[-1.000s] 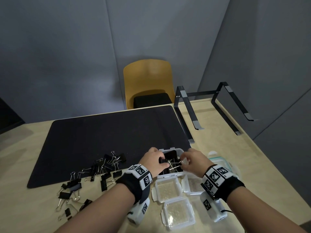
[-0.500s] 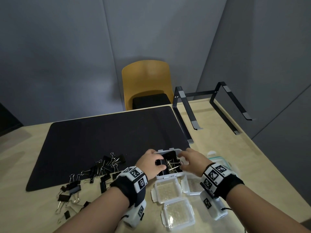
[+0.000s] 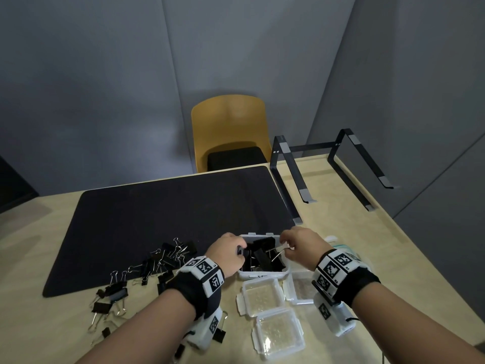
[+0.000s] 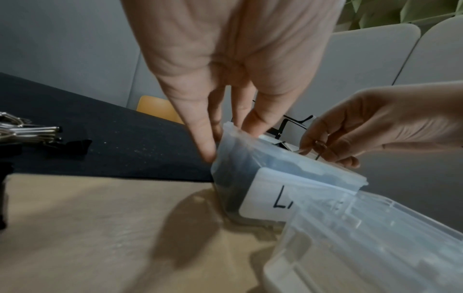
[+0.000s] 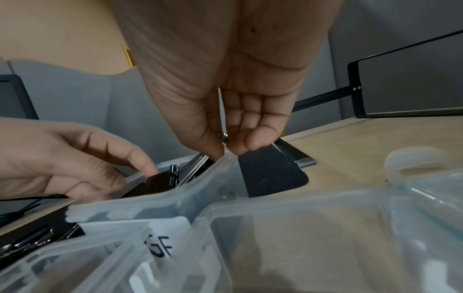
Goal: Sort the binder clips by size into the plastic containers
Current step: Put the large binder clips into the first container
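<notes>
Both hands over the large box [image 3: 263, 274], centre worktop. Right hand [image 3: 301, 245] at its 2 o'clock pinches a clip's wire handle [image 5: 223, 136]; left hand [image 3: 229, 254] at 9 o'clock grips a black clip [image 5: 160, 183] at the rim. Loose clips [image 3: 160, 261] lie at 9 o'clock, nearer left hand.

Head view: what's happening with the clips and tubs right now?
A person is sorting binder clips. Both hands are at the labelled container, already packed with large black clips. The left hand presses a clip at its left rim; the right hand pinches a wire handle over it. Three other containers sit open nearer the person, and the unsorted pile lies to the left.
</notes>
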### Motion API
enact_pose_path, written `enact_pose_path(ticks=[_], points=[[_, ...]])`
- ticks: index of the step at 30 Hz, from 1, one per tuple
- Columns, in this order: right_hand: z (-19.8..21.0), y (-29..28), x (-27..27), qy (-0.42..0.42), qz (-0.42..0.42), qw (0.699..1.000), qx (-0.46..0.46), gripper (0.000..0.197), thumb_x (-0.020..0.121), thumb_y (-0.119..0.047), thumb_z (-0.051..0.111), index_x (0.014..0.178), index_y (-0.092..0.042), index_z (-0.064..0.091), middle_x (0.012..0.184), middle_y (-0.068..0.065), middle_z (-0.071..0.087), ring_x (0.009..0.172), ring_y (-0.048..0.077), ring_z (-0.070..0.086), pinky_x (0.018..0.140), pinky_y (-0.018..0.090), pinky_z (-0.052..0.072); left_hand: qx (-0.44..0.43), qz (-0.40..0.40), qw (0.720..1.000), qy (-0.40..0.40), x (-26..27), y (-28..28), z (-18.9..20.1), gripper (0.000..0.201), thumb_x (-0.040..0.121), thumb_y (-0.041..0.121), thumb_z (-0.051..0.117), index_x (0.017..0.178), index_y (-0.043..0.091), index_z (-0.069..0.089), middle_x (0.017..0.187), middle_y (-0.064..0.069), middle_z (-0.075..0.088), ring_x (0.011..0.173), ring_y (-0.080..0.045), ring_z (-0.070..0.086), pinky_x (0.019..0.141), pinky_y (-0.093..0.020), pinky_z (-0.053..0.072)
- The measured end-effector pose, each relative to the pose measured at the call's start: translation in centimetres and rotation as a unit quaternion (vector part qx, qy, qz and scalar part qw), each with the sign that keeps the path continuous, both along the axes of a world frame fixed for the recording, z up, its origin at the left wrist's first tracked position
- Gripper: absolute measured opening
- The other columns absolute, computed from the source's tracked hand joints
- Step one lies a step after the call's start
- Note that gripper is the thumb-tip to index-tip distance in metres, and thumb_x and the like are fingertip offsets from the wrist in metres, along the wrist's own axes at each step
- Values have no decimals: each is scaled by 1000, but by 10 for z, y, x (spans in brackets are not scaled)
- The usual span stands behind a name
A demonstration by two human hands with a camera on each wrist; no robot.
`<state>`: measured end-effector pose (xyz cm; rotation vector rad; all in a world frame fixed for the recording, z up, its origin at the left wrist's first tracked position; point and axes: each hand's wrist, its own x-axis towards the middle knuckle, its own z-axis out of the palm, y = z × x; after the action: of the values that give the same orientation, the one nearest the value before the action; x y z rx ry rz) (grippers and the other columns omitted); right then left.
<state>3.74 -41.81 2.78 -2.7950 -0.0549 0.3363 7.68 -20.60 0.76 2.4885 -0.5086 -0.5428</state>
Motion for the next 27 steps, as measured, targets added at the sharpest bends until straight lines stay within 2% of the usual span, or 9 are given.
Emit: enact_pose_path(ticks=[3, 7, 10, 13, 17, 20, 22, 25, 27], points=[[2, 2, -1, 29, 20, 999, 8, 29, 84, -18, 57, 112, -26, 65, 91, -6, 48, 82, 10, 47, 76, 20, 37, -26, 12, 999, -16, -2, 0, -1, 25, 89, 24, 55, 113, 24, 61, 130, 7, 45, 109, -13, 53, 94, -27, 45], [1, 0, -2, 11, -10, 999, 49, 35, 80, -18, 63, 114, -22, 60, 93, -7, 48, 79, 9, 47, 74, 17, 35, -31, 1, 999, -20, -9, -6, -2, 33, 83, 41, 65, 114, 32, 63, 141, 6, 33, 130, -18, 33, 106, -29, 33], [-1, -3, -1, -22, -71, 992, 101, 30, 78, -9, 63, 107, -17, 61, 89, -5, 55, 78, 11, 52, 72, 17, 39, -19, -3, 1000, -17, -11, -14, -1, 39, 82, 44, 64, 119, 32, 62, 148, 3, 27, 136, -21, 25, 111, -34, 29], [-5, -2, -1, -29, -101, 986, 128, 21, 80, -5, 60, 98, -14, 65, 84, -4, 60, 79, 13, 56, 75, 19, 45, 6, -15, 1000, -1, -12, -20, -3, 41, 85, 46, 59, 123, 33, 59, 152, 0, 21, 139, -24, 19, 113, -35, 26], [-7, -2, -4, -40, -113, 981, 149, 15, 82, -7, 61, 92, -15, 68, 83, -4, 62, 76, 10, 58, 75, 18, 47, 17, 4, 1000, -16, -11, -24, -4, 26, 88, 39, 58, 109, 26, 64, 150, 0, 25, 137, -24, 22, 110, -35, 29], [-7, -2, -5, -49, -107, 982, 148, 14, 83, -8, 61, 94, -13, 69, 83, -5, 61, 78, 10, 57, 71, 12, 43, 18, 16, 999, -30, -6, -24, -2, 21, 89, 38, 57, 95, 20, 68, 148, 1, 29, 137, -22, 22, 110, -33, 28], [-6, -1, -5, -54, -89, 986, 128, 16, 84, -11, 61, 97, -14, 71, 85, -5, 59, 79, 9, 54, 71, 12, 39, 33, 9, 999, -27, -5, -24, -1, 23, 89, 39, 57, 90, 20, 69, 146, 1, 31, 136, -22, 22, 108, -33, 29], [-7, 1, -6, -57, -61, 991, 104, 19, 85, -16, 62, 101, -17, 71, 95, 1, 61, 80, 9, 52, 78, 18, 42, 44, 4, 999, -23, -5, -24, -2, 24, 88, 41, 58, 90, 21, 70, 143, 1, 34, 133, -21, 25, 106, -33, 31], [-8, 4, -6, -58, -44, 994, 84, 22, 85, -17, 61, 106, -18, 69, 101, 3, 61, 80, 9, 51, 79, 21, 43, 39, 0, 999, -20, -6, -24, -1, 26, 87, 43, 58, 100, 24, 70, 142, 2, 34, 133, -21, 25, 106, -33, 32]])
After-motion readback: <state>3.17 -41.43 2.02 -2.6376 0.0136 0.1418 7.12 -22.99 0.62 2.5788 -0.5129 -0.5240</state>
